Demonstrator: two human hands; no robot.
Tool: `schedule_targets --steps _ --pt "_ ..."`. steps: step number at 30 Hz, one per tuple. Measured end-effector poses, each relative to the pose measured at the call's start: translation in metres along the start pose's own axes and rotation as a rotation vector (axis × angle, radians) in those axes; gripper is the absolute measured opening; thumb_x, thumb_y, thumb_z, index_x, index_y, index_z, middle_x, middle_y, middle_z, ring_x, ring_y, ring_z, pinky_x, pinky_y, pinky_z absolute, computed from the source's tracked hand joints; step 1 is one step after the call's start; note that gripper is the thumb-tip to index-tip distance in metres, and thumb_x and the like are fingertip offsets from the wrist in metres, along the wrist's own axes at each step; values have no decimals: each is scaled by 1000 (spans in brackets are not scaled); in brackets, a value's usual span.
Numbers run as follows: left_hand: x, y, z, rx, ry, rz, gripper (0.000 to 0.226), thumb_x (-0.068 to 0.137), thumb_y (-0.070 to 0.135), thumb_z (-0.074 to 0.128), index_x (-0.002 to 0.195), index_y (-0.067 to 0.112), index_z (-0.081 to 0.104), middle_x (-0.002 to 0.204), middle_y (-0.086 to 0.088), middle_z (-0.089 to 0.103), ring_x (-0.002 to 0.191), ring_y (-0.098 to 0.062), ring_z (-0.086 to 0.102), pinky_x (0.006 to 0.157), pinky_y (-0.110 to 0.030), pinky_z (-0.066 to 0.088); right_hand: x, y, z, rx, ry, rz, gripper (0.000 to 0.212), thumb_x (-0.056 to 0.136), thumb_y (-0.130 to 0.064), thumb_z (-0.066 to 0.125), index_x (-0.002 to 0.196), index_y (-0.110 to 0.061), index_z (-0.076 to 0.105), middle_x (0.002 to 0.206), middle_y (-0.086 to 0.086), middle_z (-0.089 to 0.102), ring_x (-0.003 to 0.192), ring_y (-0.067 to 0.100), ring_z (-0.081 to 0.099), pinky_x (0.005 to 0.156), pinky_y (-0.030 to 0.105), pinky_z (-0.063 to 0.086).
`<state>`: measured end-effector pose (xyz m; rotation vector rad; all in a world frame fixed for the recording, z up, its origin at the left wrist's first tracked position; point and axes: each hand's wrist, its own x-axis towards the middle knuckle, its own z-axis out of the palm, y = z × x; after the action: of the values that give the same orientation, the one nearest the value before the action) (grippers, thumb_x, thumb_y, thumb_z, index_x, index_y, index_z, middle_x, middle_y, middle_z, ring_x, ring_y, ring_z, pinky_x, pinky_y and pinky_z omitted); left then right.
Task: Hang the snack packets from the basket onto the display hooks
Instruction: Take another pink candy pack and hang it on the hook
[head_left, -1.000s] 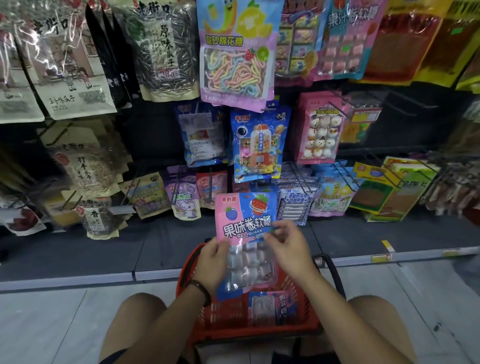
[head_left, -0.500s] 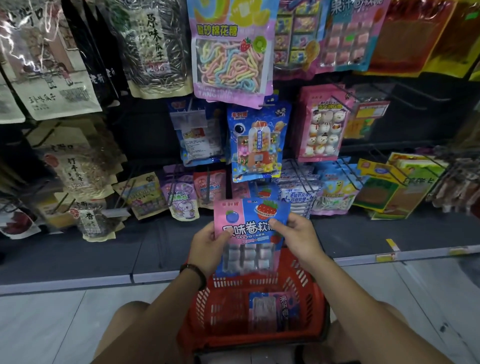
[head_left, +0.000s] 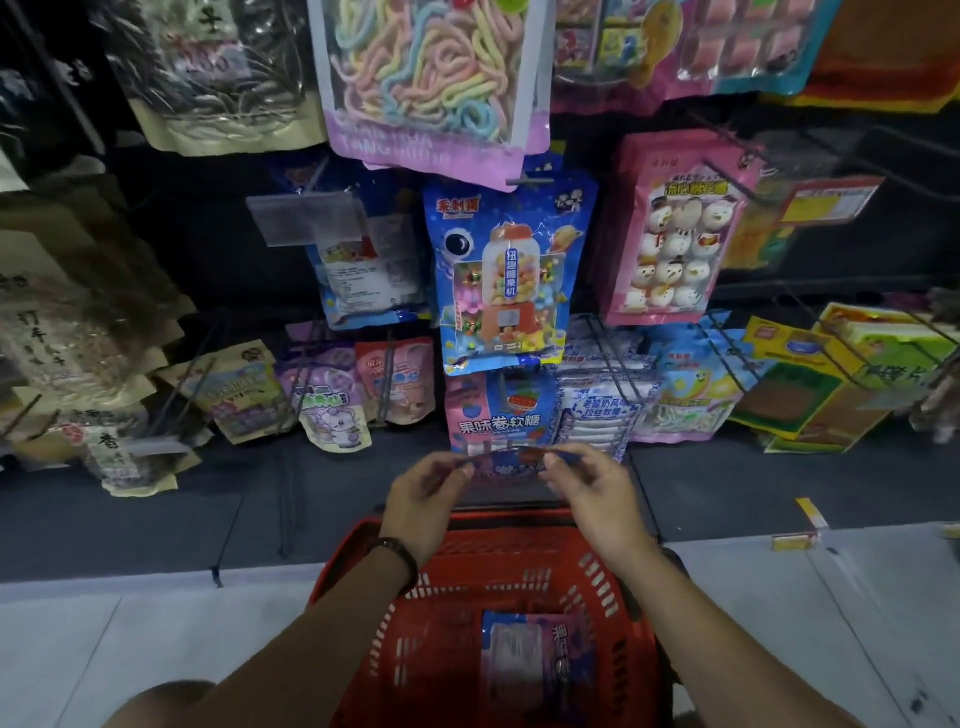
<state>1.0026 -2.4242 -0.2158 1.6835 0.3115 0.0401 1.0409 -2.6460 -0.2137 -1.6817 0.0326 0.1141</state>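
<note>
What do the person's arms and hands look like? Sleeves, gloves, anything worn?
Left hand and right hand are bare, no gloves. Both forearms show no sleeves in view. A dark band circles the left wrist.

The packet (head_left: 506, 464) pinched between my left hand (head_left: 423, 499) and right hand (head_left: 592, 493) is blurred and seen edge-on, so I cannot read its print. The top row of bags (head_left: 431, 78) is cut off at the upper edge. The basket (head_left: 519, 577) is cut off at the near edge, and my arms (head_left: 332, 639) hide part of its rim.
</note>
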Motion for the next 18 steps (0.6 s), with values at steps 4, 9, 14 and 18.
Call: schedule_targets --steps 4,9,14,18 --pt "34 -20 12 5 -17 -70 15 103 32 64 101 29 78 108 9 80 109 -15 73 102 -46 56 35 22 4 1 20 65 13 104 -27 65 107 -18 74 101 5 80 91 15 78 91 38 64" --pt "61 -34 24 15 -41 -137 30 103 56 52 107 41 78 122 18 75 120 -13 67 109 -51 51 68 44 7 -16 22 135 8 103 -36 65 103 -31 72 100 8 77 83 16 78 90 46 65" --pt "79 -37 33 -35 6 -188 25 106 51 51 105 52 76 110 35 72 121 -5 63 109 -42 48 83 42 12 -9 90 127 10 102 -39 68 97 -40 76 91 -3 79 90 24 77 91 53 62" --pt "90 -36 32 -116 80 -202 28 102 55 56 118 42 75 123 18 72 120 -17 68 92 -39 61 90 32 18 -14 98 104 18 90 -62 69 90 -45 76 94 4 78 88 32 75 92 59 59"
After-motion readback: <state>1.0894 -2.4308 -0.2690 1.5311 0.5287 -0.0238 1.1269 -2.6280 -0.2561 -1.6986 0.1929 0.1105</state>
